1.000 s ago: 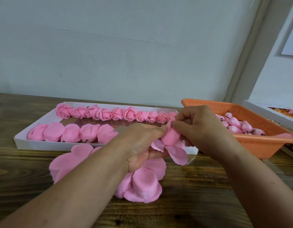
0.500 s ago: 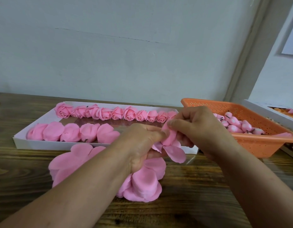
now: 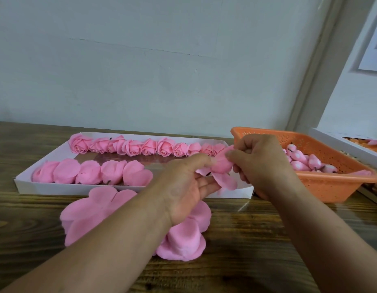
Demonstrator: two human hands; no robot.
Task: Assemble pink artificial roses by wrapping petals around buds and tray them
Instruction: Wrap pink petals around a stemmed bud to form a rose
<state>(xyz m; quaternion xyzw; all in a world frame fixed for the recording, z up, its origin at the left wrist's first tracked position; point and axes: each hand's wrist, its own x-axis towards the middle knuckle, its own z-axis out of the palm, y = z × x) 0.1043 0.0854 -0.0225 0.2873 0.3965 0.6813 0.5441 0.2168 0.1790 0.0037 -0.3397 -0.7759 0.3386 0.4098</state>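
Between my two hands is a half-wrapped pink rose [image 3: 221, 166], its loose petals hanging down toward the tray's near right corner. My left hand [image 3: 187, 187] holds it from below, thumb on top. My right hand [image 3: 257, 161] pinches a petal against the bud from the right. A white tray [image 3: 26, 185] behind holds a far row of finished roses [image 3: 145, 146] and a near row of wrapped pieces [image 3: 90, 172]. Flat pink petal sheets [image 3: 181, 240] lie on the wooden table under my left forearm.
An orange perforated basket [image 3: 335, 182] with several pink buds [image 3: 299, 161] stands at the right, touching the tray's end. Another white box [image 3: 342, 142] sits behind it at the far right. The wall runs close behind the tray.
My right hand's fingers have shifted left over the bud, folding a petal onto it. The hanging petals have drawn in slightly. My left hand has barely moved.
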